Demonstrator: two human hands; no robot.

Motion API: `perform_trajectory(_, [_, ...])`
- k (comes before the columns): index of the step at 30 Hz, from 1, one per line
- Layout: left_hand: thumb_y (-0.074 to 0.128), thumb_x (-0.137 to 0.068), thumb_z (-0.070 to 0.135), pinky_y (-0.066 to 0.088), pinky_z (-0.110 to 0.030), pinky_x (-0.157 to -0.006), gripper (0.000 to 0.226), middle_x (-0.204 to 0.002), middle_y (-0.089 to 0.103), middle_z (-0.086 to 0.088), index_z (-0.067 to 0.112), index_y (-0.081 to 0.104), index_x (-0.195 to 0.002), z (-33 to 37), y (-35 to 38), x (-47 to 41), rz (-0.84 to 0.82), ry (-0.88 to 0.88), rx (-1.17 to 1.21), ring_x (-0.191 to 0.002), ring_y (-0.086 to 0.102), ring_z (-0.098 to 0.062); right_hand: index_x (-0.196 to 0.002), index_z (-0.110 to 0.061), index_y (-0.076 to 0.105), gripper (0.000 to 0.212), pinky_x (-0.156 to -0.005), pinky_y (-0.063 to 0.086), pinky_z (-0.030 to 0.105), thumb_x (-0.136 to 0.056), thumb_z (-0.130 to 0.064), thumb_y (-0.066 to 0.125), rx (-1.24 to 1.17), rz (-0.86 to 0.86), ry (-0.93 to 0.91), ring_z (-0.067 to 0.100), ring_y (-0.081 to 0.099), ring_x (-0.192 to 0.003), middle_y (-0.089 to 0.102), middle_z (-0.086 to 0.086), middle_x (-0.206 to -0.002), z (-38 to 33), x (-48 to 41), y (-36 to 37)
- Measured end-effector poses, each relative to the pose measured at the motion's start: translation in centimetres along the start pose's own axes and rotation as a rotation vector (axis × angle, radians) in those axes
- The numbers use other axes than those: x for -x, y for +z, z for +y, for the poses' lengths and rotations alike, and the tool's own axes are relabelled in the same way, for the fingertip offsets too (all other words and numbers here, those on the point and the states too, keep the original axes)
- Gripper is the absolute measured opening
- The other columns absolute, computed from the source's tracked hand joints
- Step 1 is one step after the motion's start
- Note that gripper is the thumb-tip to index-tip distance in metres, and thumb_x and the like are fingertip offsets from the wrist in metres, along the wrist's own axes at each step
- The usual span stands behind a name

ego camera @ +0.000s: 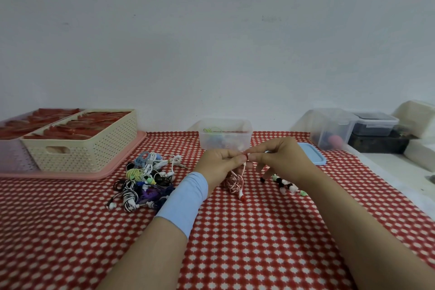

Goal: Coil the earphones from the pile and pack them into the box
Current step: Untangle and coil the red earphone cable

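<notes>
Pinched pink earphones (235, 182) with both hands.
Gripped one earbud end between left hand (221, 160) and right hand (277, 158) fingertips; hung lengthwise downward, bunched beneath left hand. Had box (224, 134) straight ahead, nearer left hand; pile (143, 181) off past left wrist.

pile (146, 181) of tangled earphones, mixed colours, lay front-left of the box (224, 134). pink earphone (235, 182) hung in a loose tangle right of the pile, red-tipped bud lowest. box was clear, upright, open, just behind it, green cable and other sets inside.
</notes>
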State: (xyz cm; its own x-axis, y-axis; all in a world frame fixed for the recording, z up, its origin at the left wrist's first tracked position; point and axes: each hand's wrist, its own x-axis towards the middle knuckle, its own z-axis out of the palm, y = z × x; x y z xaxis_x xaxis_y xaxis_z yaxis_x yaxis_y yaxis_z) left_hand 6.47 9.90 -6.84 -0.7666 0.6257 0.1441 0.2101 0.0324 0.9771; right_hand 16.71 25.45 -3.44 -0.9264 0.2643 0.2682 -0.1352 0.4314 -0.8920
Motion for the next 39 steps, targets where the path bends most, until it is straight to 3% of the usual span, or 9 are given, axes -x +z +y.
perform_trajectory(4, [0.070, -0.090, 0.018, 0.054, -0.025, -0.082, 0.011, -0.078, 0.077, 0.002, 0.013, 0.079, -0.094, 0.1, -0.2, 0.2, -0.005, 0.026, -0.063, -0.068, 0.064, -0.003, -0.091, -0.018, 0.082, 0.009, -0.061, 0.062, 0.037, -0.085, -0.013, 0.078, -0.021, -0.051, 0.048, 0.015, 0.062, -0.062, 0.077, 0.004, -0.075, -0.1, 0.2, 0.0])
perform_trajectory(10, [0.071, -0.089, 0.020, 0.055, -0.030, -0.088, 0.012, -0.089, 0.077, -0.007, 0.013, 0.078, -0.096, 0.2, -0.3, 0.2, -0.019, 0.007, -0.018, -0.078, 0.066, -0.012, -0.104, -0.009, 0.079, 0.016, -0.069, 0.062, 0.041, -0.095, -0.012, 0.066, -0.134, -0.175, 0.132, 0.020, 0.067, -0.073, 0.077, 0.014, -0.094, -0.3, 0.5, -0.8])
perform_trajectory(14, [0.070, -0.089, 0.016, 0.054, -0.025, -0.078, 0.013, -0.088, 0.077, -0.007, 0.009, 0.077, -0.097, 0.3, -0.6, 0.3, -0.084, 0.001, -0.008, -0.077, 0.063, -0.015, -0.102, -0.011, 0.080, 0.015, -0.065, 0.061, 0.035, -0.091, -0.011, 0.070, -0.140, -0.206, 0.176, 0.020, 0.067, -0.073, 0.077, 0.013, -0.096, -0.3, 0.7, -1.1])
perform_trajectory(18, [0.070, -0.089, 0.015, 0.052, -0.020, -0.070, 0.009, -0.084, 0.077, -0.005, 0.013, 0.076, -0.095, 0.6, -0.7, 0.5, -0.138, 0.004, -0.012, -0.070, 0.062, -0.009, -0.095, -0.011, 0.082, 0.012, -0.062, 0.059, 0.032, -0.085, -0.014, 0.075, -0.145, -0.224, 0.229, 0.018, 0.066, -0.071, 0.077, 0.009, -0.089, -0.4, 0.6, -1.2])
perform_trajectory(22, [0.072, -0.087, 0.013, 0.052, -0.021, -0.070, 0.007, -0.086, 0.077, -0.008, 0.014, 0.077, -0.093, 0.8, -0.9, 0.7, -0.192, 0.005, -0.056, -0.068, 0.063, -0.008, -0.089, -0.011, 0.081, 0.020, -0.058, 0.058, 0.029, -0.073, -0.021, 0.078, -0.161, -0.294, 0.307, 0.014, 0.064, -0.065, 0.075, 0.007, -0.083, -0.3, 0.6, -1.2])
perform_trajectory(29, [0.072, -0.085, 0.010, 0.050, -0.025, -0.070, 0.013, -0.080, 0.075, -0.007, 0.020, 0.078, -0.078, 0.9, -0.5, 0.9, -0.212, -0.016, 0.063, -0.071, 0.063, -0.014, -0.093, -0.006, 0.078, 0.024, -0.051, 0.058, 0.026, -0.071, -0.014, 0.077, -0.272, -0.332, 0.363, 0.014, 0.067, -0.065, 0.074, 0.012, -0.089, 0.1, 0.1, -1.2])
perform_trajectory(39, [0.065, -0.089, 0.006, 0.052, -0.021, -0.066, 0.018, -0.075, 0.073, -0.004, 0.015, 0.076, -0.079, 0.9, -0.5, 1.0, -0.248, -0.066, 0.155, -0.073, 0.062, -0.015, -0.078, -0.015, 0.080, 0.008, -0.049, 0.056, 0.029, -0.072, -0.012, 0.075, -0.318, -0.305, 0.288, 0.015, 0.061, -0.052, 0.070, 0.016, -0.084, 0.8, 0.0, -0.8])
